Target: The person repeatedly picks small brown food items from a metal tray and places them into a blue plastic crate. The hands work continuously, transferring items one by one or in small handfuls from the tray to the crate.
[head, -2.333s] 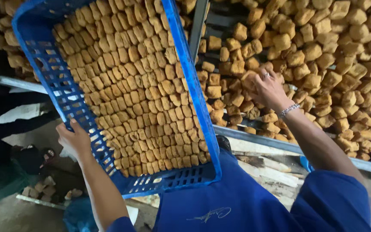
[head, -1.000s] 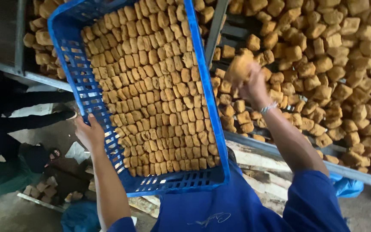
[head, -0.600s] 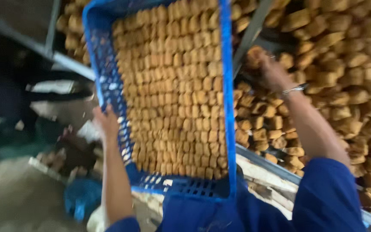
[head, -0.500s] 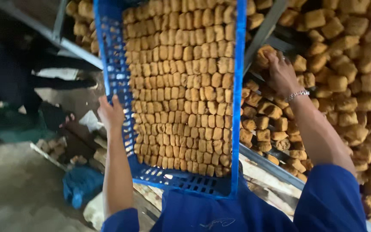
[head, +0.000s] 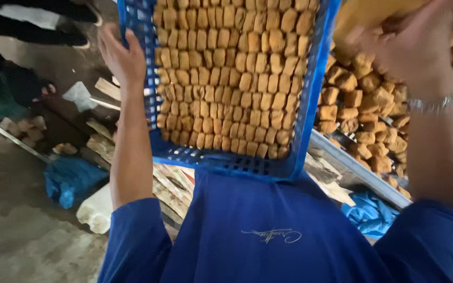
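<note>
while our left hand (head: 119, 57) gripped the blue crate's (head: 310, 120) side rim, fingers clamped, crate tilted against our chest, our right hand (head: 415, 44) clutched tofu pieces (head: 365, 18) above the rack; we judged a slip would spill the rows.

We are losing the blue crate's (head: 226, 162) far end past the top edge; motion is blurring our right hand (head: 415, 47).

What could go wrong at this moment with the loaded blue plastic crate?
The blue plastic crate, packed with golden-brown fried cubes, is tilted and gripped only by the left hand at one side wall; it could slip or spill. The right hand is raised over the loose cube pile and might knock some off.
</note>
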